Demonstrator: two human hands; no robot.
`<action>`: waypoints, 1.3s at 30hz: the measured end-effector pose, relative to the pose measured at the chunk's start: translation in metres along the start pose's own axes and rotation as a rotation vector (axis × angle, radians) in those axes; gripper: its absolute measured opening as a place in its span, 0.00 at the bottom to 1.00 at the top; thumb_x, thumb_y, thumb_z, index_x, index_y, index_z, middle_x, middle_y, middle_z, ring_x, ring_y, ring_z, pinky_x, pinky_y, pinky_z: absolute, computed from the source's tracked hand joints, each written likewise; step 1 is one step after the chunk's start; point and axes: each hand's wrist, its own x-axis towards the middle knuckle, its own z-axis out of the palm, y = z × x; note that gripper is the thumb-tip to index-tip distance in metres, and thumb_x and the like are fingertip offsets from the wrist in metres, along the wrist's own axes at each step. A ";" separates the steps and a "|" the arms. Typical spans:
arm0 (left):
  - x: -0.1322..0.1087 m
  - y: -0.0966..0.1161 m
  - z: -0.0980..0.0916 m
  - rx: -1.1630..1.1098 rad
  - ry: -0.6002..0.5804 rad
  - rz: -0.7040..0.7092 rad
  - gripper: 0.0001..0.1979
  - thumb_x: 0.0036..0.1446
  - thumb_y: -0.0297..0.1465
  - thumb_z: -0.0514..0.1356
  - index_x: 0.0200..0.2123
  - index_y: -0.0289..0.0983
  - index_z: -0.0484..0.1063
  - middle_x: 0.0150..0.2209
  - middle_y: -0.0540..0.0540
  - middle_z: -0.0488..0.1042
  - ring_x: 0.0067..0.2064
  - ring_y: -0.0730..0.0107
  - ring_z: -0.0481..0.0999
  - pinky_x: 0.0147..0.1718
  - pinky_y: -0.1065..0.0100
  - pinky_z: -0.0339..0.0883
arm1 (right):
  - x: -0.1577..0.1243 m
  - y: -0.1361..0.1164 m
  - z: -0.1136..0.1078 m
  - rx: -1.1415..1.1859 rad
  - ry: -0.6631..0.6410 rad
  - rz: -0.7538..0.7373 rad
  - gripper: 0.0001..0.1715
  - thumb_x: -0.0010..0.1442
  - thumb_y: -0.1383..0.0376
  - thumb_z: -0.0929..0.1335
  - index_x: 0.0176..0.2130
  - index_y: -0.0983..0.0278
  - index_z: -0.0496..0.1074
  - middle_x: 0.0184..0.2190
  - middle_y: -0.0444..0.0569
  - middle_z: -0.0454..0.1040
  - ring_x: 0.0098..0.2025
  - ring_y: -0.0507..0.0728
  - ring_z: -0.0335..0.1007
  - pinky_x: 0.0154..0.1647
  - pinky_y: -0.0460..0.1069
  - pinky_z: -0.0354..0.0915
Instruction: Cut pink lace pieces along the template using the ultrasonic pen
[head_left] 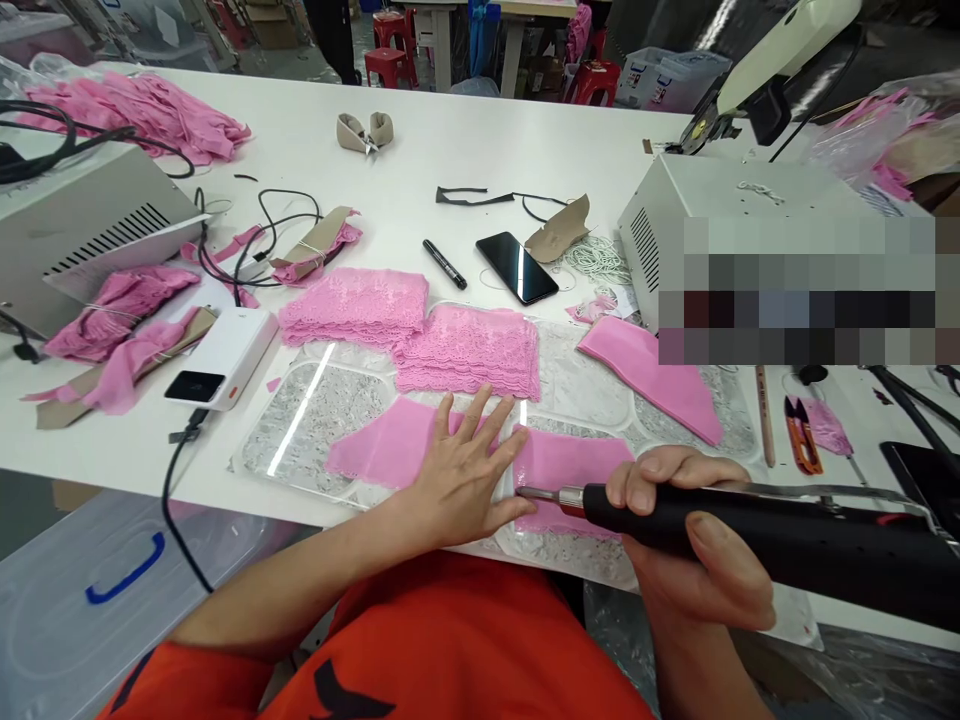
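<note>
One left hand spread flat, one right hand wrapped round a black tool

The left hand lies palm down, fingers wide apart and grasping nothing, across the neighbouring ends of a left pink piece and a right pink piece. The right hand is closed round the tool's thick handle. Its metal tip points between the left thumb and forefinger, at the left end of the right pink piece; whether it touches the cloth I cannot tell. With the tip so near the thumb, it seems wise to draw that thumb back, press evenly so the thin cloth does not ruck, and steer with a light, steady wrist.

Both pieces lie on a patterned mat at the near edge of the table. Just beyond the fingertips sits a lace stack, which a stray knuckle could nudge, with a second stack beside it. Farther out are a marker, a phone and, to the right, orange snips.
</note>
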 end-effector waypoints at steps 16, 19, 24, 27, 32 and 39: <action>0.007 0.002 -0.004 -0.061 0.090 0.214 0.20 0.67 0.40 0.54 0.56 0.36 0.69 0.62 0.40 0.67 0.67 0.52 0.59 0.66 0.46 0.39 | 0.019 -0.012 -0.032 -0.131 0.345 -0.269 0.10 0.46 0.67 0.65 0.32 0.64 0.71 0.29 0.45 0.69 0.23 0.50 0.63 0.23 0.49 0.65; 0.011 0.007 0.000 -0.079 0.078 0.243 0.19 0.66 0.40 0.55 0.56 0.37 0.70 0.59 0.42 0.70 0.64 0.55 0.64 0.67 0.47 0.38 | 0.022 -0.013 -0.037 -0.143 0.406 -0.275 0.09 0.46 0.66 0.65 0.31 0.63 0.71 0.28 0.45 0.69 0.22 0.49 0.63 0.23 0.49 0.65; 0.013 0.009 0.005 -0.035 0.049 0.206 0.22 0.64 0.44 0.58 0.56 0.39 0.70 0.60 0.41 0.70 0.63 0.50 0.64 0.66 0.42 0.39 | 0.021 -0.008 -0.031 -0.114 0.383 -0.259 0.10 0.46 0.67 0.65 0.32 0.63 0.71 0.29 0.45 0.70 0.23 0.50 0.64 0.23 0.49 0.66; 0.012 0.009 0.005 0.003 0.037 0.200 0.23 0.63 0.46 0.58 0.56 0.41 0.71 0.60 0.42 0.70 0.64 0.49 0.63 0.66 0.41 0.39 | 0.022 -0.004 -0.026 -0.107 0.348 -0.249 0.10 0.47 0.67 0.65 0.33 0.62 0.71 0.31 0.44 0.70 0.23 0.50 0.65 0.24 0.50 0.67; 0.012 0.009 0.006 0.034 0.039 0.197 0.25 0.62 0.48 0.58 0.57 0.42 0.70 0.60 0.41 0.69 0.65 0.48 0.61 0.66 0.41 0.37 | 0.024 0.001 -0.020 -0.125 0.318 -0.242 0.10 0.47 0.66 0.66 0.34 0.61 0.71 0.32 0.44 0.69 0.24 0.49 0.65 0.26 0.50 0.67; 0.012 0.009 0.006 0.021 0.049 0.197 0.25 0.62 0.48 0.58 0.57 0.41 0.70 0.60 0.43 0.69 0.65 0.48 0.60 0.66 0.42 0.33 | 0.026 0.008 -0.015 -0.126 0.296 -0.242 0.10 0.48 0.67 0.66 0.34 0.62 0.71 0.32 0.44 0.70 0.24 0.49 0.66 0.26 0.50 0.68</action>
